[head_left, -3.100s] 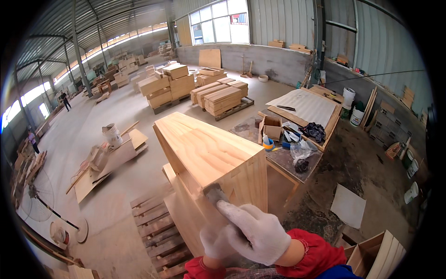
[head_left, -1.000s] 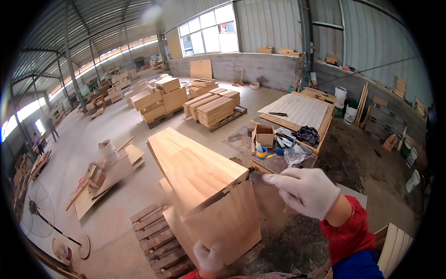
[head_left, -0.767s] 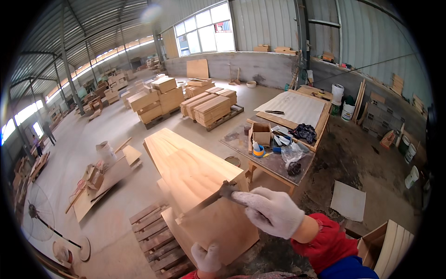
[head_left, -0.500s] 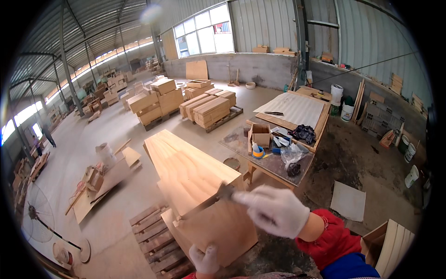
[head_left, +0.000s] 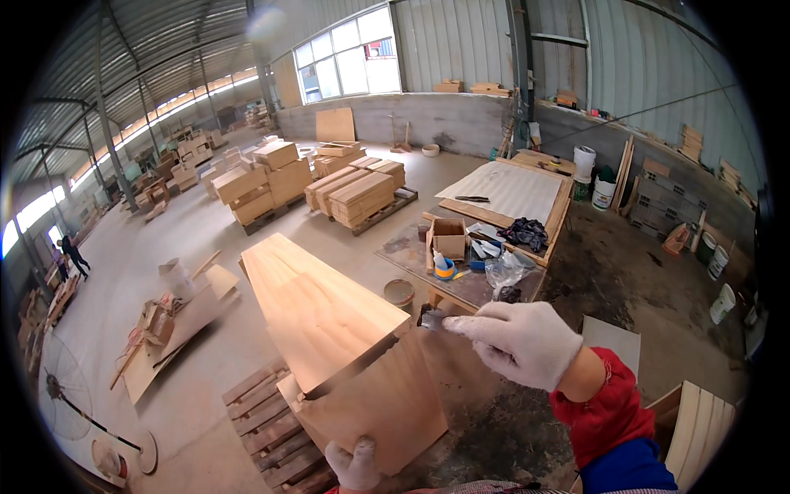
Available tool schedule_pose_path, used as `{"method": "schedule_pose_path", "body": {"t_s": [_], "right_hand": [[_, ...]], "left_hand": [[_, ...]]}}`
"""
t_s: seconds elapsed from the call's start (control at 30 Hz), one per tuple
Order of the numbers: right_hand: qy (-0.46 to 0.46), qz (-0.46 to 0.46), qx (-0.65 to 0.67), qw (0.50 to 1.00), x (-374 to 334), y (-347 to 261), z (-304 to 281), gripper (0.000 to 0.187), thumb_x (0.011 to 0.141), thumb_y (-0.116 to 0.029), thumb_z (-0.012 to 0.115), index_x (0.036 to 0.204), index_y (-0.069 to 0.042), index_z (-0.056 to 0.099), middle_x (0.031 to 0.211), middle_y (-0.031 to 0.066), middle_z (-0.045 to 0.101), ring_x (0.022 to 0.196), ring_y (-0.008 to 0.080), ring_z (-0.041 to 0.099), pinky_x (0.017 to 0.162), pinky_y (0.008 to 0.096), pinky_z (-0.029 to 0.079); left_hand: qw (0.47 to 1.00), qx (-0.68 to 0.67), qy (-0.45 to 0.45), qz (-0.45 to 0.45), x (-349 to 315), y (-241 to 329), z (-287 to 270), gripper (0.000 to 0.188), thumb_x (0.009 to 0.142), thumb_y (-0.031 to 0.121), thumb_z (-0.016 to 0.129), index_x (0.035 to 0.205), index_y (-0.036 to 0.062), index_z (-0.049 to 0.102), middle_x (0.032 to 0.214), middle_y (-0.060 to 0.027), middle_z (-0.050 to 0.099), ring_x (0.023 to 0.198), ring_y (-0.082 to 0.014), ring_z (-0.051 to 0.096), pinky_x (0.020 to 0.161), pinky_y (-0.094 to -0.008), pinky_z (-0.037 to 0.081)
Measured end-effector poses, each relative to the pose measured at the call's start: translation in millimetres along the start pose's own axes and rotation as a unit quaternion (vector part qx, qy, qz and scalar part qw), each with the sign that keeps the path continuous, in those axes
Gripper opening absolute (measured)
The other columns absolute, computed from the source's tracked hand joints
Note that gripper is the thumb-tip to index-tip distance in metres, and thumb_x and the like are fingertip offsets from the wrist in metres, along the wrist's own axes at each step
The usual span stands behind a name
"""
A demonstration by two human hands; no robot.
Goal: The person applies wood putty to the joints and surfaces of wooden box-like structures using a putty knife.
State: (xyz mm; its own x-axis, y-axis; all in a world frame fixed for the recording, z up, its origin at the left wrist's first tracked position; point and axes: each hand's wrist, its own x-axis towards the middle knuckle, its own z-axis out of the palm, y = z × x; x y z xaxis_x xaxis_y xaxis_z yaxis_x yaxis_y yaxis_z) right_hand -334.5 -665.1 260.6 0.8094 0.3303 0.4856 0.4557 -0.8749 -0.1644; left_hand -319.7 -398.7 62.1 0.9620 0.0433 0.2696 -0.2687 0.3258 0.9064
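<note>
A pale wooden box [head_left: 325,317], seemingly a drawer or cabinet body, stands in front of me with its smooth top facing up and a panel [head_left: 387,403] on its near side. My left hand [head_left: 355,465], in a white glove, is closed at the lower edge of that near panel, the fingertips against the wood. Right of the box, my right hand [head_left: 527,342], gloved too, is closed round a putty knife [head_left: 431,317]. The blade carries something dark and is held in the air, apart from the box corner. Its handle is mostly hidden by the fingers.
Wooden slats of a pallet [head_left: 263,420] lie beside the box. A worktable [head_left: 395,247] with a cardboard box [head_left: 448,237], plastic bags and a blue-orange tape roll stands beyond my right hand. A slatted wooden piece [head_left: 699,432] is at lower right, a fan [head_left: 53,387] at left.
My right hand has drawn the putty knife off the box's near right edge, out to the right. My left hand stays at the panel. The view has shifted slightly.
</note>
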Motion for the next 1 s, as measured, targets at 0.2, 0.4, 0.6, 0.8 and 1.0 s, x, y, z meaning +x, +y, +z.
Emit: {"method": "schedule_pose_path", "body": {"t_s": [0.2,0.4,0.6,0.8,1.0], "right_hand": [[0.097,0.008,0.155,0.983,-3,-23,45,0.041,0.075,0.001,0.060,0.116,-0.007,0.060,0.081,0.0090,0.060,0.064,0.0242,0.061,0.057,0.0304,0.050],[0.170,0.035,0.211,0.962,9,-2,59,0.045,0.078,0.002,0.058,0.121,-0.010,0.058,0.084,0.0089,0.060,0.065,0.0235,0.059,0.059,0.0318,0.050],[0.030,-0.071,0.083,0.994,4,-35,36,0.046,0.079,-0.009,0.061,0.124,-0.014,0.056,0.083,0.0043,0.058,0.065,0.0213,0.060,0.054,0.0315,0.051],[-0.013,-0.027,-0.014,0.999,7,-15,10,0.043,0.078,-0.010,0.061,0.120,-0.020,0.060,0.081,0.0037,0.059,0.063,0.0226,0.061,0.054,0.0312,0.051],[0.041,0.018,0.058,0.997,-11,-3,15,0.043,0.081,-0.009,0.057,0.123,-0.018,0.056,0.078,0.0062,0.056,0.062,0.0260,0.060,0.053,0.0339,0.049]], "left_hand": [[1.000,-0.013,-0.003,0.001,-2,-2,-4,0.029,0.085,0.013,0.059,0.102,-0.0098,0.055,0.088,-0.0056,0.062,0.072,-0.0104,0.056,0.062,-0.0226,0.044],[1.000,0.002,0.021,0.010,1,7,2,0.035,0.083,0.017,0.057,0.105,-0.0101,0.054,0.094,-0.0080,0.062,0.079,-0.0137,0.058,0.068,-0.0255,0.046],[1.000,0.020,0.007,0.003,-2,10,-1,0.038,0.083,0.018,0.057,0.108,-0.0104,0.052,0.100,-0.0110,0.061,0.087,-0.0166,0.058,0.075,-0.0286,0.048],[1.000,0.020,0.003,0.022,-2,8,-6,0.038,0.083,0.017,0.057,0.108,-0.0106,0.052,0.099,-0.0103,0.061,0.087,-0.0171,0.058,0.076,-0.0293,0.047],[1.000,0.003,-0.002,0.021,-2,5,-3,0.036,0.083,0.016,0.056,0.107,-0.0102,0.053,0.096,-0.0098,0.062,0.084,-0.0160,0.058,0.074,-0.0278,0.047]]}}
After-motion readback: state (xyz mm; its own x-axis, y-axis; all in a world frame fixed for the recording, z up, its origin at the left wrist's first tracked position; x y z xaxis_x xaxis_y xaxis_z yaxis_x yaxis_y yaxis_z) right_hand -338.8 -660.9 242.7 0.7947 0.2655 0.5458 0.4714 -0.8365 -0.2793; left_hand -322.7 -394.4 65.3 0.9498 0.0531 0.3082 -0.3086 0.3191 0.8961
